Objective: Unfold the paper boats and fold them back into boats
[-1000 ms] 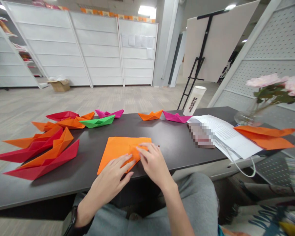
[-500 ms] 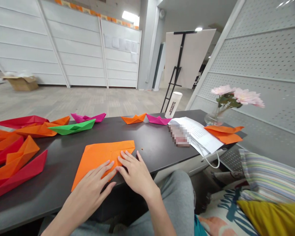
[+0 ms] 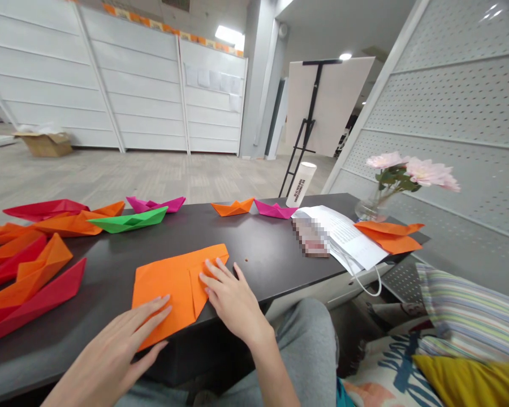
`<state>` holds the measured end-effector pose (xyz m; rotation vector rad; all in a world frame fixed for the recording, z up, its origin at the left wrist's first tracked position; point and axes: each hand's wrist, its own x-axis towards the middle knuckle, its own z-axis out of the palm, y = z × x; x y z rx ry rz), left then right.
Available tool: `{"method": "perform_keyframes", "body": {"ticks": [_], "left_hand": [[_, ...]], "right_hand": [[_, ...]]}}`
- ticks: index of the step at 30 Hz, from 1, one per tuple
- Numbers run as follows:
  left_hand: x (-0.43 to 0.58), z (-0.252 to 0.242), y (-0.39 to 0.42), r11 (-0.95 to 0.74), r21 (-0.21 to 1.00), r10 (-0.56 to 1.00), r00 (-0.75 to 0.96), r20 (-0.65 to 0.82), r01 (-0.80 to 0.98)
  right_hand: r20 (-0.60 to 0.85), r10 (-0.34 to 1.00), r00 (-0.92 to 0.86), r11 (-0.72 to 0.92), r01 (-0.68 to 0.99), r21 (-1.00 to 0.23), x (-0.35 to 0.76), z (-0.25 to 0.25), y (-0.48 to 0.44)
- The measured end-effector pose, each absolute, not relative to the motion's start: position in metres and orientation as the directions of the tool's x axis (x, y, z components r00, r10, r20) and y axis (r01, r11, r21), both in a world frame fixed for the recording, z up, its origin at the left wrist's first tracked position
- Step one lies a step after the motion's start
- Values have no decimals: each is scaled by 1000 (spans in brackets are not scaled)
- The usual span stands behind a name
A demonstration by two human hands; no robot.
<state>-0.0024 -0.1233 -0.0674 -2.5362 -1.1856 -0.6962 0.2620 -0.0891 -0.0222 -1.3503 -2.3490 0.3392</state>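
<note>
Resting both palms down on the folded orange paper (image 3: pixel 180 282) at the near edge of the black tabletop (image 3: pixel 274 249), we are pressing our left hand (image 3: pixel 116 342) and right hand (image 3: pixel 234 299) on its left and right parts, fingers extended, gripping nothing. A red paper boat (image 3: pixel 46 299) is standing left, a green paper boat (image 3: pixel 129 220) farther.

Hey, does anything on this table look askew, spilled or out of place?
Yes, slightly: the white printed paper on the right lies askew, with a loop of white cord drooping past the front edge of the table. I see no spill.
</note>
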Motion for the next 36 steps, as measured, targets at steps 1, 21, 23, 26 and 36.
{"method": "perform_keyframes", "body": {"ticks": [1,21,23,26,36], "left_hand": [[-9,-67,-124,-660,-21,644,580,499,751],[34,-32,-76,-404,440,890,234,391,802],[36,-34,-73,-410,399,887,257,384,820],[39,-36,-77,-434,332,862,279,423,837],[48,-34,-107,-529,240,826,431,363,814]], "right_hand": [[220,849,-480,526,741,-417,263,-21,-89],[200,836,-511,539,699,-470,269,-18,-90],[202,835,-513,542,697,-470,269,-18,-90],[212,832,-512,547,699,-460,269,-19,-90],[252,829,-500,559,714,-422,265,-28,-88]]}}
